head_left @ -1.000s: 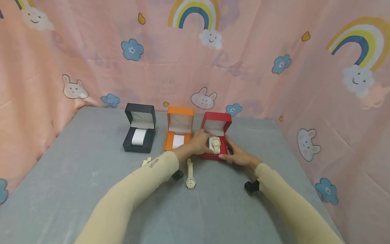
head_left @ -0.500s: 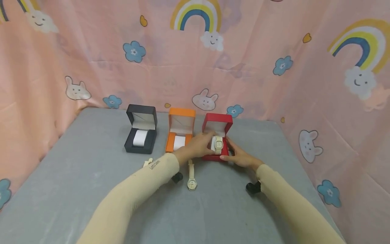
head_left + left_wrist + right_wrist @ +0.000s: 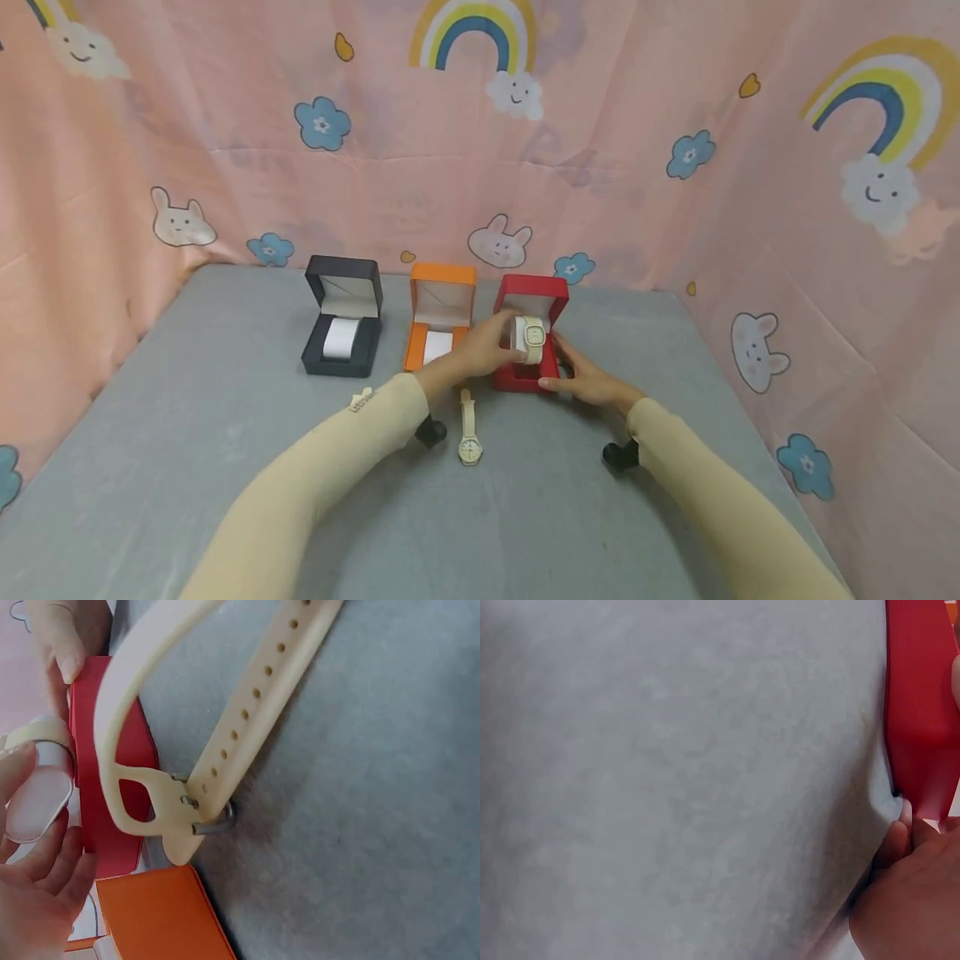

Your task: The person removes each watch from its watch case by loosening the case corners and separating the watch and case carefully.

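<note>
My left hand [image 3: 482, 346] pinches a white watch cushion [image 3: 41, 799] that carries a cream watch [image 3: 534, 335] with a squarish face. The cushion stands raised and tilted over the base of the red watch box [image 3: 517, 382], whose lid is up. My right hand [image 3: 588, 382] grips that box at its right side, thumb at the front corner and fingers along the side. A second cream watch [image 3: 469, 448] lies on the table below my left wrist. In the left wrist view a cream strap [image 3: 251, 705] with buckle and holes fills the foreground.
An orange watch box [image 3: 444, 273] and a black watch box [image 3: 345, 268] stand open to the left, each with a white cushion inside. Part of another cream strap [image 3: 362, 397] shows beside my left sleeve. A pink patterned curtain [image 3: 405, 167] hangs behind the grey table [image 3: 525, 517].
My left hand has lifted the cushion with its watch up out of the seat in the red box, baring the box's front inside. My right hand has stayed on the box.
</note>
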Demonstrator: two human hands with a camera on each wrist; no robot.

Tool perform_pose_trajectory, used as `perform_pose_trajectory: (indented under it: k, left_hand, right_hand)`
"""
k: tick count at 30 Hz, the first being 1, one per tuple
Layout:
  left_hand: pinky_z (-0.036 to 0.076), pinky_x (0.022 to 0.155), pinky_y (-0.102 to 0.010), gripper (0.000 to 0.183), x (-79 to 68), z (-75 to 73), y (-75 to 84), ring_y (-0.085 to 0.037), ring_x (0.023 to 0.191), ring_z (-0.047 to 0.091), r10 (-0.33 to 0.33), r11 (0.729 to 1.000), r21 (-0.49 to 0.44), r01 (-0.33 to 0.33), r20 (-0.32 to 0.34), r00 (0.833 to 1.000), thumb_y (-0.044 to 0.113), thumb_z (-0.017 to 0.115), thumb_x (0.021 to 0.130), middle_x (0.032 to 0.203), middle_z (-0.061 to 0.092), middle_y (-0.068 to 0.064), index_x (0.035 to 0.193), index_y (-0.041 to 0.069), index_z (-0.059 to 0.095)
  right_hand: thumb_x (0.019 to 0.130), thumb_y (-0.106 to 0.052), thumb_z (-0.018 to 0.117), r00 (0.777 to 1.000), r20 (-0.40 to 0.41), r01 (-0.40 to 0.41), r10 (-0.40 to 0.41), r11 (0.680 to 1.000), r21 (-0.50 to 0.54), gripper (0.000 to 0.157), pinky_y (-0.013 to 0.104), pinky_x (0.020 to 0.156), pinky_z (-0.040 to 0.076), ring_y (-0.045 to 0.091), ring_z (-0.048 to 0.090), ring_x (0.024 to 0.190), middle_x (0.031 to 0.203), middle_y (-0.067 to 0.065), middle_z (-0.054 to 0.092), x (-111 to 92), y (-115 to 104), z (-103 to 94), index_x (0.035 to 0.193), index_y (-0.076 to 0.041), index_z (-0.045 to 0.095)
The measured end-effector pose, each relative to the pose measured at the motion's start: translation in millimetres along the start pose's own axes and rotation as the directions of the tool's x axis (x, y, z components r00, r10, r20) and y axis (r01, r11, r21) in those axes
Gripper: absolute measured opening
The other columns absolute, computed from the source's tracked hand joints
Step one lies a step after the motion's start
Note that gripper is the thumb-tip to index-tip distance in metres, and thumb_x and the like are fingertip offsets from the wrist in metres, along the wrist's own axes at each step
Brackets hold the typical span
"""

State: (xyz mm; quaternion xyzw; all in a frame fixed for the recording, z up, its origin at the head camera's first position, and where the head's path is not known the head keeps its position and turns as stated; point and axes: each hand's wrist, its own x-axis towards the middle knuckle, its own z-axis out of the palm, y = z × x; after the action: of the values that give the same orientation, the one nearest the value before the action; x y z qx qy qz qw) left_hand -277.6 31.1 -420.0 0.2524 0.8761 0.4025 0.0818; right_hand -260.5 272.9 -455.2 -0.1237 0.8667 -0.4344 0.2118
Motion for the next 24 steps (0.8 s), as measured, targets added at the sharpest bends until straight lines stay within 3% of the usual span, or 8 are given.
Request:
perform_pose_trajectory:
  k: [4, 11, 20, 24]
  left_hand:
    - [0.055, 0.099, -0.041, 0.071, -3.3, -5.8, -1.3, -0.028, 0.118, 0.062, -0.011, 0.995, -0.100, 0.008, -0.028, 1.000, 0.017, 0.075, 0.092, 0.139, 0.056, -0.014, 0.152, 0.012, 0.038]
    - [0.057, 0.086, -0.031, 0.073, -7.7, -16.9, -0.2, -0.023, 0.103, 0.065, -0.029, 0.986, -0.166, 0.022, -0.040, 0.999, 0.014, 0.077, 0.090, 0.135, 0.057, -0.015, 0.152, 0.013, 0.039]
    - [0.059, 0.092, -0.039, 0.074, -14.2, -24.7, 7.2, -0.034, 0.129, 0.056, -0.087, 0.968, -0.241, 0.076, -0.037, 0.996, 0.020, 0.079, 0.088, 0.142, 0.054, -0.014, 0.152, 0.017, 0.042]
    - [0.060, 0.091, -0.038, 0.074, -18.1, -27.7, 11.0, -0.034, 0.125, 0.059, -0.099, 0.949, -0.302, 0.092, -0.007, 0.995, 0.018, 0.079, 0.087, 0.145, 0.052, -0.014, 0.151, 0.018, 0.043]
  right_hand:
    - [0.091, -0.041, 0.073, 1.000, 0.005, 0.011, -0.011, 1.000, 0.005, 0.109, 0.067, 0.122, 0.017, 0.041, 0.008, 0.156, 0.171, 0.013, 0.005, 1, -3, 0.9, 0.164, -0.025, -0.006]
    - [0.089, -0.042, 0.075, 1.000, 0.007, -0.021, 0.020, 1.000, 0.020, 0.110, 0.066, 0.121, 0.023, 0.040, 0.012, 0.155, 0.171, 0.012, 0.010, 2, -6, 3.2, 0.164, -0.027, -0.004]
    - [0.090, -0.037, 0.075, 1.000, -0.007, -0.029, 0.029, 1.000, 0.010, 0.108, 0.065, 0.117, 0.032, 0.042, 0.018, 0.151, 0.168, 0.016, 0.016, -2, -12, -1.5, 0.164, -0.025, -0.002]
    - [0.090, -0.035, 0.075, 1.000, 0.006, -0.024, 0.024, 1.000, -0.020, 0.107, 0.064, 0.116, 0.035, 0.043, 0.022, 0.151, 0.167, 0.018, 0.019, -6, -16, -6.1, 0.165, -0.019, 0.000]
